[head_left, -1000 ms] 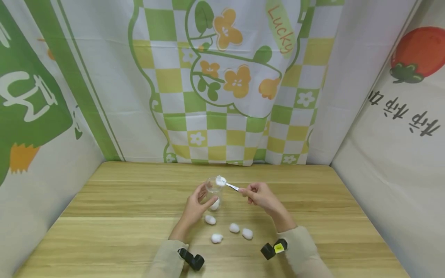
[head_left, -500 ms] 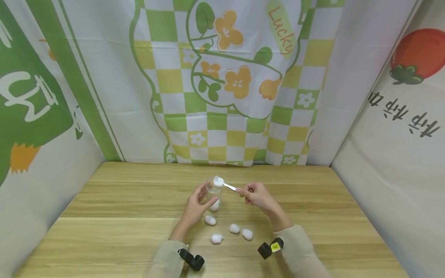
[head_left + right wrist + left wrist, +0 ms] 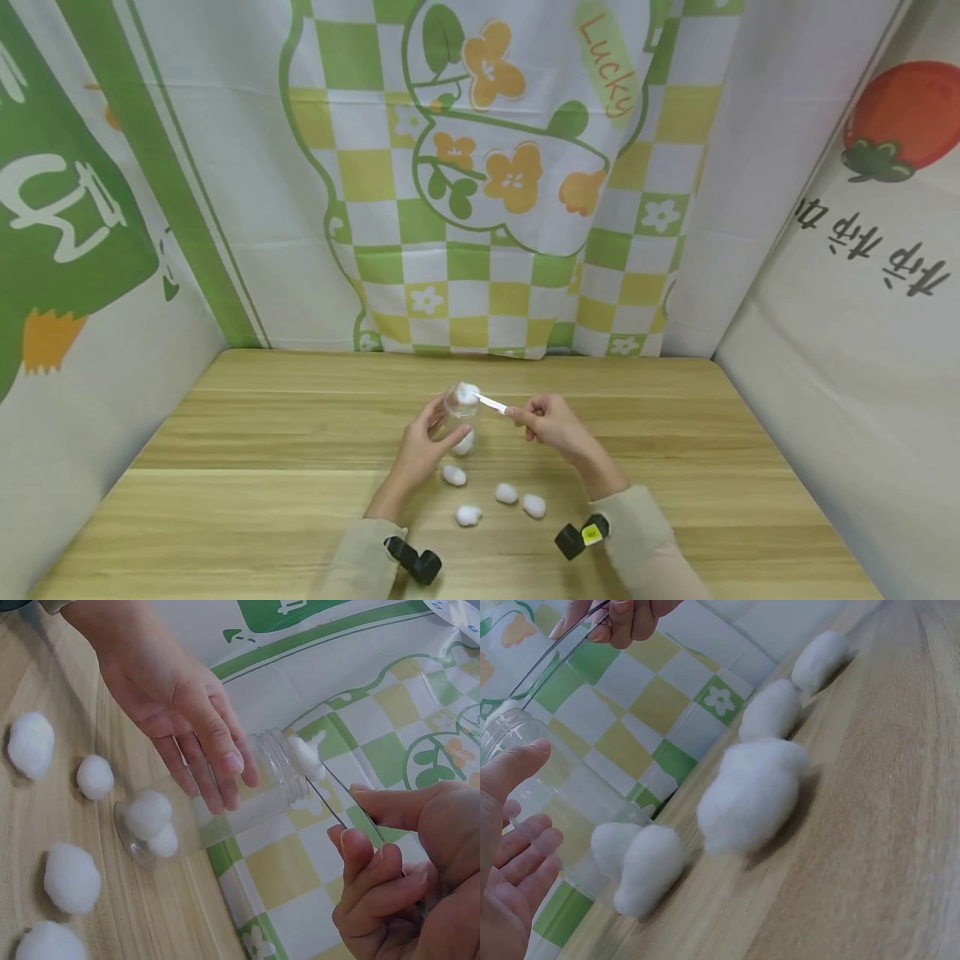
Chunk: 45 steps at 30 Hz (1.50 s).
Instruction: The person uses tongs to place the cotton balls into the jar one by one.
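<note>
My left hand [image 3: 420,446] holds a clear plastic jar [image 3: 225,825] upright on the table, its thumb on one side and fingers on the other. Two white cotton balls [image 3: 148,815] lie at the jar's bottom. A pair of metal tweezers [image 3: 492,404] is pinched between the thumb and fingers of my right hand [image 3: 558,425]. Between the tweezer tips another cotton ball [image 3: 304,757] sits at the jar's open mouth. Several loose cotton balls, such as one at the front [image 3: 468,516], lie on the wood between my forearms.
The wooden table [image 3: 262,433] reaches back to a checked green and yellow curtain [image 3: 510,292]. Printed cloth panels stand along the left and right sides. A black wrist camera [image 3: 570,540] hangs from my right sleeve.
My right hand has moved slightly left, bringing the tweezers and their cotton ball from the rim's right side over the jar mouth. The left hand, jar and loose cotton balls stay put.
</note>
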Each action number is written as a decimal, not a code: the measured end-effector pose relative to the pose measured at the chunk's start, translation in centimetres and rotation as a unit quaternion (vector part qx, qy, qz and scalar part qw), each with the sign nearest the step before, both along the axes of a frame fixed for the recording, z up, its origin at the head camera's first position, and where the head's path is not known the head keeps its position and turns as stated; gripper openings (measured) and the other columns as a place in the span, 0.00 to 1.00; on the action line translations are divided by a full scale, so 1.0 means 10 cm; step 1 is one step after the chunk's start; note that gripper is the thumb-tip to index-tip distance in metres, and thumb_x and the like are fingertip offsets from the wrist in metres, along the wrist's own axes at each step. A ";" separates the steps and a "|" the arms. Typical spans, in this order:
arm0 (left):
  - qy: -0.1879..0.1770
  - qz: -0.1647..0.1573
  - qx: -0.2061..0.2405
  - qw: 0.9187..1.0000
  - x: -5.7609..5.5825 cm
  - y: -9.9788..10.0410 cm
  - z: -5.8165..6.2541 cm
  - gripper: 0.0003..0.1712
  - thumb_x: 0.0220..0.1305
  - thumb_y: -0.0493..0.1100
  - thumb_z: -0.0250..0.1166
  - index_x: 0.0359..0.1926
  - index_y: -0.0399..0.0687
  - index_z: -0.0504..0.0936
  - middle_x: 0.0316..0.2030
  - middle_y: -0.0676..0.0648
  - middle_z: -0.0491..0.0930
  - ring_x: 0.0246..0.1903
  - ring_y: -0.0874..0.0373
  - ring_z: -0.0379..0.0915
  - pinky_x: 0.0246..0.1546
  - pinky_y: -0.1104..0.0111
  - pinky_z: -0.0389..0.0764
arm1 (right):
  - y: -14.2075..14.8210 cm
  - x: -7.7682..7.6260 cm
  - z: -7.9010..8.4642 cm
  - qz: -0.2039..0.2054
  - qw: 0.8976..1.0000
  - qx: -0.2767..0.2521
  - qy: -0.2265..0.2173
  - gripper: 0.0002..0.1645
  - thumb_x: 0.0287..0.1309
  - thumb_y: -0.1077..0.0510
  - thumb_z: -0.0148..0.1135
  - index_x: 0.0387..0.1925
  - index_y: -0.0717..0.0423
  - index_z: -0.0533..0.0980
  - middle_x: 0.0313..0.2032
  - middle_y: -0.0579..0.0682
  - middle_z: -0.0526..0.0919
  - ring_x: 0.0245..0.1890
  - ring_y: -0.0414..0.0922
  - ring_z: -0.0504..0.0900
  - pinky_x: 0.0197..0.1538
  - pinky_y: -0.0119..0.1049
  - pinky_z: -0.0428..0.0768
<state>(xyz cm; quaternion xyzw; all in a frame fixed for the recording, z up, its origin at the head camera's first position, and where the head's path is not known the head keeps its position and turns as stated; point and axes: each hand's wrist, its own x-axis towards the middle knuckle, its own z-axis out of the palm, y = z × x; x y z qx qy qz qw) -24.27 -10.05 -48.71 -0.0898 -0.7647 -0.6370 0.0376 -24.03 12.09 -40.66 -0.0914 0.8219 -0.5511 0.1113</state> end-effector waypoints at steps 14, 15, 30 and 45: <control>0.003 -0.006 -0.001 1.000 -0.02 -0.01 -0.01 0.38 0.59 0.43 0.69 0.68 0.42 0.64 0.65 0.36 0.71 0.68 0.41 0.64 0.73 0.56 0.65 | 0.03 -0.01 0.00 0.005 1.000 -0.002 -0.013 0.16 0.63 0.57 0.60 0.22 0.60 0.74 0.12 0.42 0.69 0.14 0.34 0.62 0.17 0.21 0.60; 0.002 -0.006 0.000 1.000 -0.02 -0.01 -0.02 0.38 0.59 0.43 0.69 0.68 0.42 0.64 0.65 0.36 0.71 0.68 0.41 0.64 0.73 0.57 0.65 | 0.03 -0.01 0.00 0.005 1.000 -0.001 -0.013 0.16 0.63 0.57 0.60 0.21 0.60 0.74 0.12 0.42 0.69 0.14 0.34 0.62 0.17 0.21 0.61; 0.006 -0.015 0.000 1.000 -0.03 -0.01 -0.01 0.38 0.60 0.43 0.68 0.68 0.42 0.64 0.65 0.36 0.71 0.68 0.41 0.64 0.74 0.56 0.64 | 0.05 0.04 0.02 0.009 1.000 -0.010 -0.016 0.16 0.64 0.55 0.60 0.23 0.61 0.75 0.13 0.41 0.71 0.14 0.35 0.63 0.17 0.22 0.62; -0.004 -0.005 -0.003 1.000 -0.02 -0.01 -0.03 0.39 0.59 0.42 0.69 0.68 0.40 0.64 0.65 0.36 0.71 0.68 0.41 0.65 0.73 0.57 0.65 | 0.15 0.10 0.00 0.016 0.999 -0.003 -0.027 0.18 0.64 0.51 0.60 0.28 0.63 0.77 0.15 0.42 0.74 0.15 0.35 0.67 0.19 0.23 0.64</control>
